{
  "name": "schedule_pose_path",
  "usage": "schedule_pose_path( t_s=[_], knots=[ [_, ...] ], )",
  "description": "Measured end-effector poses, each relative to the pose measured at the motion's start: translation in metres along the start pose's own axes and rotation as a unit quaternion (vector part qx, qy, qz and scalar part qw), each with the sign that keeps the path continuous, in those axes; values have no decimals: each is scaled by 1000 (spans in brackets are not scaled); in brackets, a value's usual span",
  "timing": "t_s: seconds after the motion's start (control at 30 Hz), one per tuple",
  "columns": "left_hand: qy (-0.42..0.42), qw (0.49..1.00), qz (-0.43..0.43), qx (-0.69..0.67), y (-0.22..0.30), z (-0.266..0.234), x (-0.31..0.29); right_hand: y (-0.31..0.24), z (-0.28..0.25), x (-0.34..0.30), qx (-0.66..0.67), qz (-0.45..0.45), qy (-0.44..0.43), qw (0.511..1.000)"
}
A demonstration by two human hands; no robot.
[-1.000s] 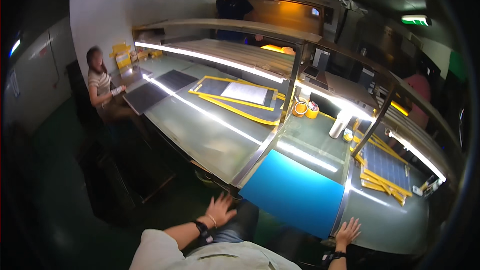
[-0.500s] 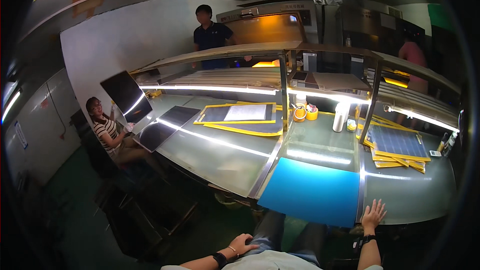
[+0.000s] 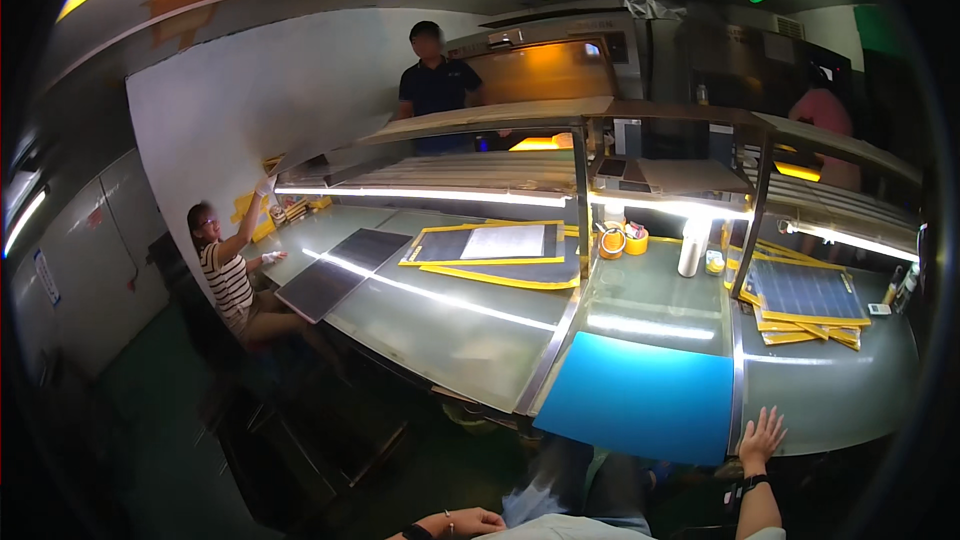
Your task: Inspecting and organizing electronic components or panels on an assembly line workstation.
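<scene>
Left hand [image 3: 476, 522] farther from blue sheet [image 3: 640, 398]

The bench [image 3: 450, 355] bears a blue sheet [image 3: 645, 395], dark panels [image 3: 322, 292] and yellow-edged frames [image 3: 810, 292].

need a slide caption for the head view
A bare right hand at the front edge of a glossy grey-green workbench, beside a blue rectangular sheet; left hand at the picture's bottom.
</scene>
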State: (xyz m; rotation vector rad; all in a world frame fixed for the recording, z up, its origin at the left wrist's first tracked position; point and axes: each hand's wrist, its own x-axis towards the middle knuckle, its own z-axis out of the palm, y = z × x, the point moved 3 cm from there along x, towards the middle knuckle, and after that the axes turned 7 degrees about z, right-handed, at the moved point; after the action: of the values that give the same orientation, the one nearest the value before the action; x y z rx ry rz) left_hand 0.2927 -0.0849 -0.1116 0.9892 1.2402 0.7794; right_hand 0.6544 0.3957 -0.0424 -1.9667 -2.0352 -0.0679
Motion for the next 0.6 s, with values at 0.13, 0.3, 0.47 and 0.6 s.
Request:
schedule_pose_path(
  t_s=[0.13, 0.3, 0.47, 0.6],
  knots=[
    [192, 976, -58, -88, 11, -35, 16, 1, -2, 4, 0, 1, -12, 1000],
    [521, 837, -22, 164, 11, -110, 28, -2, -5, 7, -16, 29, -60, 998],
    [710, 537, 82, 448, 114, -210, 33, -27, -22, 2, -47, 26, -110, 993],
    [680, 564, -109, 456, 139, -259, 80, 120, 119, 40, -78, -228, 262, 934]
  ],
)
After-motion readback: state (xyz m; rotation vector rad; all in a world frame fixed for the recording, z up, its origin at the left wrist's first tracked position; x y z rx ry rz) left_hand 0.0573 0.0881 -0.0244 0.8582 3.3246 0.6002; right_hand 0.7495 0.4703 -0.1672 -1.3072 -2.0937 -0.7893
